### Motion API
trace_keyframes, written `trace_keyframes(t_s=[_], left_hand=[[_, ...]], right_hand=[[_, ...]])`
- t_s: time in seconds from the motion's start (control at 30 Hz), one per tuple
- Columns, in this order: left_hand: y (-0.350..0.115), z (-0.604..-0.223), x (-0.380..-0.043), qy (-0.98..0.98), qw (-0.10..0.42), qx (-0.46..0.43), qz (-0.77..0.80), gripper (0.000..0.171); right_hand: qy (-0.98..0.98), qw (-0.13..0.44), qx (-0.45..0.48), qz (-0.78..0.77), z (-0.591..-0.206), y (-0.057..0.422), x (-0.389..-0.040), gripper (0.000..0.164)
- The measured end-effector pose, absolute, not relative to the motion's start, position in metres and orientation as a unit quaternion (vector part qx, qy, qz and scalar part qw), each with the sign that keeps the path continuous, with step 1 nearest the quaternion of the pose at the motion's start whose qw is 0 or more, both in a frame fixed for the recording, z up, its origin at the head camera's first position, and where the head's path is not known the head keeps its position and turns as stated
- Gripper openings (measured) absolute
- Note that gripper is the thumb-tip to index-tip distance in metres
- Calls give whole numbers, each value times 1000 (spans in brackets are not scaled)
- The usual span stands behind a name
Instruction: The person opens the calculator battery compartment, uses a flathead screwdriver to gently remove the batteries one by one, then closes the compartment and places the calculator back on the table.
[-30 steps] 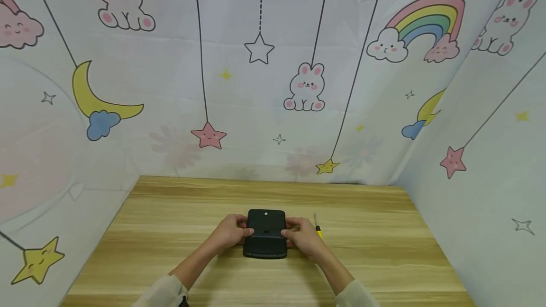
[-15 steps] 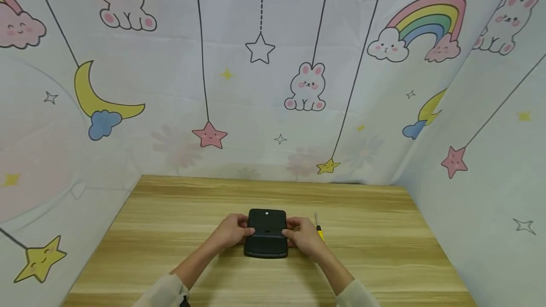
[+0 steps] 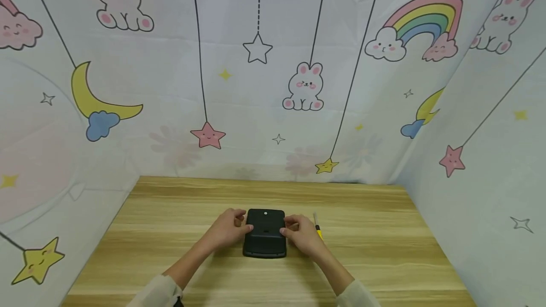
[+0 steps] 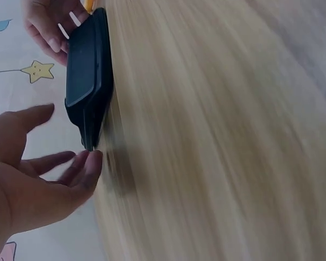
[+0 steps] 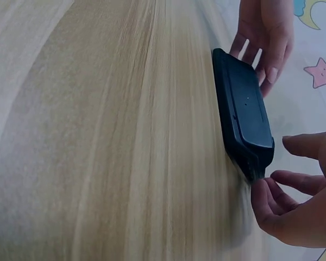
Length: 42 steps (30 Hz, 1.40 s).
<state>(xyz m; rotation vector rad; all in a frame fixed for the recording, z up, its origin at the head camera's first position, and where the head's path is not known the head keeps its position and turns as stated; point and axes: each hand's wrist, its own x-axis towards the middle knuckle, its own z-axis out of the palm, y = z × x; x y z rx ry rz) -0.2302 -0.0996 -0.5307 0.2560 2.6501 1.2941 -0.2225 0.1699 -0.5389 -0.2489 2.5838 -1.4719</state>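
A black plastic device [image 3: 265, 224] with rounded corners lies flat on the wooden table, a raised block across its near half and a small white round spot near its far edge. My left hand [image 3: 228, 227] is at its left side, thumb lifted off the top, as the left wrist view shows; the other fingertips [image 4: 93, 163] are right at the device's end. On the opposite side, my right hand [image 3: 304, 236] has its fingertips [image 5: 258, 190] at the edge, its thumb [image 5: 301, 145] standing apart from the casing. Neither hand grips the device.
Just right of my right hand lies a screwdriver [image 3: 317, 226] with a yellow and black handle, partly hidden by that hand. A printed cloth [image 3: 239, 89] hangs behind the table [image 3: 179, 207] and along its sides.
My left hand has loosened from the device and shifted slightly left. The right hand's fingers have also loosened at its side. The device stays in the same spot.
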Motion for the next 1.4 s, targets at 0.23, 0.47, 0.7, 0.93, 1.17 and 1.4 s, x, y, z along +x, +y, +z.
trace_keyframes(t_s=[0.23,0.47,0.7,0.93,1.17,1.4], left_hand=[[-106,-536,-231,896,75,193,392,73],[-106,-548,-231,902,59,261,340,79],[-105,-556,-232,900,44,297,314,79],[-101,-560,-233,900,58,311,300,84],[-97,-563,-234,902,40,326,281,84],[-94,-564,-237,909,46,317,266,86]], right_hand=[[883,38,-100,-458,-538,166,-223,38],[894,43,-139,-423,-535,159,-224,39],[893,64,-193,-402,-528,151,-221,36],[905,58,-223,-357,-526,144,-221,31],[908,59,-233,-342,-530,142,-222,28],[913,48,-234,-330,-536,140,-224,24]])
